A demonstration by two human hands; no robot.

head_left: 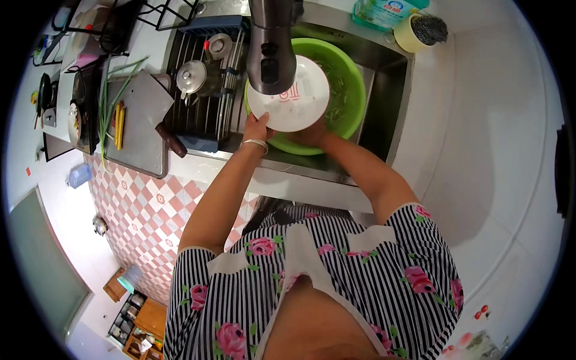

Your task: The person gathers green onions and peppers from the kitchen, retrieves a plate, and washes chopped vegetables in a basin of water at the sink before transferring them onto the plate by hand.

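A white plate (305, 105) with red markings is held tilted over the green basin (354, 114) in the sink. My left hand (257, 127), with a bangle at the wrist, is closed on the plate's near left rim, thumb on top. Below the plate's near right edge, my right hand (309, 133) is partly inside the basin; its fingers are hidden by the plate. The dark faucet (271, 54) hangs above and covers part of the plate. Pale green pieces (338, 90) lie in the basin.
Left of the basin, a drying rack (210, 120) holds a lidded pot (191, 76). Farther left, a cleaver (150, 99) and green onions (107, 102) lie on a cutting board (135, 157). Behind the sink stand a green detergent bottle (378, 13) and a scrubber (429, 29) in a holder.
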